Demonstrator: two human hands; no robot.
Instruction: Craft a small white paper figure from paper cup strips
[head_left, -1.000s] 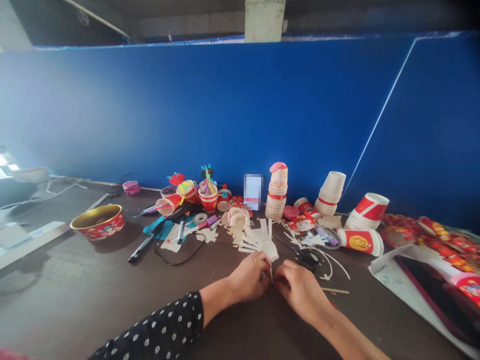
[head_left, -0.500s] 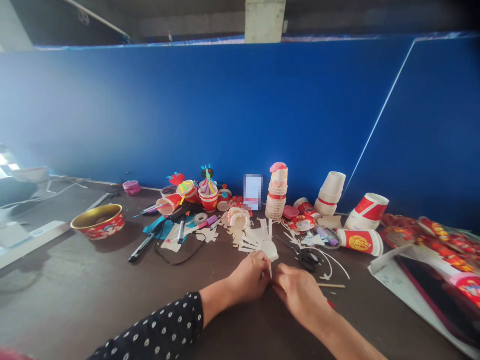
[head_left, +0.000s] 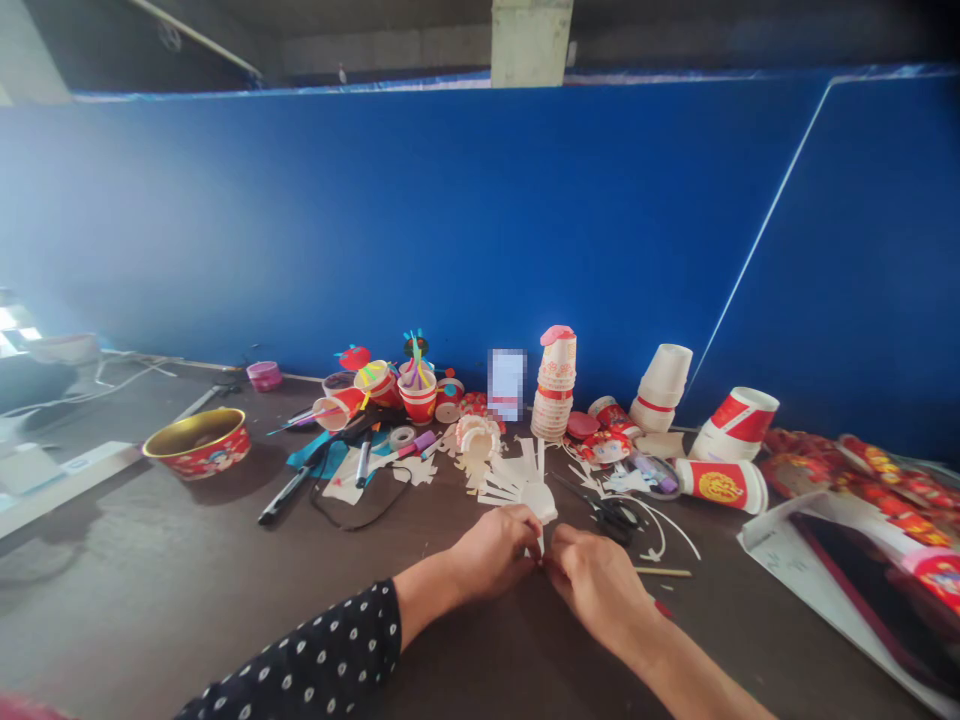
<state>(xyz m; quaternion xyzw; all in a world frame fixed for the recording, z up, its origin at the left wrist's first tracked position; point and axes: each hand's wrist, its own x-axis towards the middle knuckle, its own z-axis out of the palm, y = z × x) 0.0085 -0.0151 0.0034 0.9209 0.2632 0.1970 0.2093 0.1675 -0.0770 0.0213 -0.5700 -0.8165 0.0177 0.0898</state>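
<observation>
White paper strip [head_left: 538, 543], narrow, upright, clamped between left hand [head_left: 493, 553] and right hand [head_left: 598, 587], hands together.

A red, gold-lined bowl [head_left: 196, 443] is sitting on the dark tabletop [head_left: 127, 560], while a stack of white paper cups [head_left: 553, 390] is standing before a blue partition [head_left: 375, 220].

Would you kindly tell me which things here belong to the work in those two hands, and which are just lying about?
In use: left hand, right hand, cut white paper strips.
Lying about: black-handled scissors, stacked paper cups, red bowl, black marker.
</observation>
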